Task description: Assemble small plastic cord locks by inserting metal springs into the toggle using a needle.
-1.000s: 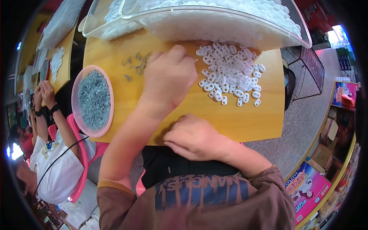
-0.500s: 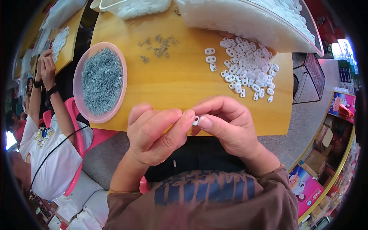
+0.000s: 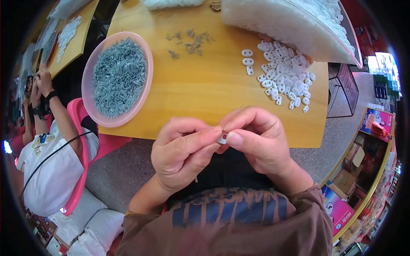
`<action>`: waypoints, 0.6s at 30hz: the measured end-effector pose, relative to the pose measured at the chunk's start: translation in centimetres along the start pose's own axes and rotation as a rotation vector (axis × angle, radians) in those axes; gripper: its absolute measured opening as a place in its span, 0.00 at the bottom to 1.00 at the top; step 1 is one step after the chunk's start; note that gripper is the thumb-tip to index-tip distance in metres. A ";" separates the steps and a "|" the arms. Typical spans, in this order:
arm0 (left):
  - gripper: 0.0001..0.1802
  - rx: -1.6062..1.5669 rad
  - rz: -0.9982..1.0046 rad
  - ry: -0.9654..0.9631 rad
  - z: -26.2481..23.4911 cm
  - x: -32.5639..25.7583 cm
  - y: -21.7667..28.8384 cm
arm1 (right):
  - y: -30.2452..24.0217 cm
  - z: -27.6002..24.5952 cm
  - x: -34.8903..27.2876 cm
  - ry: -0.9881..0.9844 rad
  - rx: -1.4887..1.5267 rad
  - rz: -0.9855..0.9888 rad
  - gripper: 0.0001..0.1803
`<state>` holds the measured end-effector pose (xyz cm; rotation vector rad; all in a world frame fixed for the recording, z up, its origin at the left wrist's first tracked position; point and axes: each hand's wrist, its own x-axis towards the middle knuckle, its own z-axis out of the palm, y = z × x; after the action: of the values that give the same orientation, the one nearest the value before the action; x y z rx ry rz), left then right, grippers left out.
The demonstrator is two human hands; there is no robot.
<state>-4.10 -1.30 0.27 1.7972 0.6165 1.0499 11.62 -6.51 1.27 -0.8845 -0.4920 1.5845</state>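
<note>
Head view shows my left hand (image 3: pixel 181 155) and right hand (image 3: pixel 256 138) meeting just below the near edge of the table (image 3: pixel 205 89); the fingers of both pinch narrowly on one small white clip (image 3: pixel 222 138), held between the fingertips, above my lap; on the table a heap of white clips (image 3: pixel 284 72) lies at the right, beside a clear bag (image 3: pixel 282 21) full of more; a pink bowl (image 3: pixel 143 91) of grey metal pieces sits at the left; a few loose metal pieces (image 3: pixel 190 40) lie scattered near the far edge; at my left another person (image 3: pixel 47 162) in a white shirt sits on a pink chair (image 3: pixel 83 141).
</note>
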 end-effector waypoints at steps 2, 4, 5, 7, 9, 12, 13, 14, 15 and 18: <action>0.13 0.012 -0.011 -0.011 -0.2 -0.2 -0.1 | 0.1 0.0 0.0 0.017 0.000 0.018 0.05; 0.13 0.025 -0.022 -0.024 0.0 -0.5 -0.1 | 0.0 0.1 -0.1 0.019 0.003 0.039 0.05; 0.12 -0.111 -0.155 0.033 0.3 -0.8 0.1 | 0.0 0.1 -0.1 0.020 0.005 0.039 0.05; 0.12 -0.246 -0.289 0.088 0.9 -1.0 0.4 | 0.0 0.2 -0.2 0.022 0.017 0.032 0.06; 0.11 -0.423 -0.356 0.196 1.4 -0.8 0.6 | -0.1 0.2 -0.2 0.023 0.006 0.015 0.06; 0.10 -0.454 -0.368 0.114 1.2 -1.0 0.3 | -0.2 0.5 -0.2 0.039 -0.006 -0.015 0.07; 0.10 -0.453 -0.369 0.115 1.1 -1.1 0.2 | -0.3 0.6 -0.2 0.050 -0.005 -0.027 0.07; 0.09 -0.418 -0.362 0.104 1.0 -1.2 0.1 | -0.2 0.6 -0.2 0.049 -0.004 -0.026 0.07; 0.09 -0.383 -0.355 0.093 1.0 -1.2 0.1 | -0.2 0.6 -0.2 0.038 -0.038 -0.049 0.08; 0.08 -0.463 -0.405 0.138 1.0 -1.0 0.4 | -0.2 0.6 -0.1 0.022 -0.086 -0.079 0.08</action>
<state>-3.72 -2.72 0.00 1.1477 0.7159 0.9450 11.25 -6.45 1.81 -0.9349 -0.5762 1.4891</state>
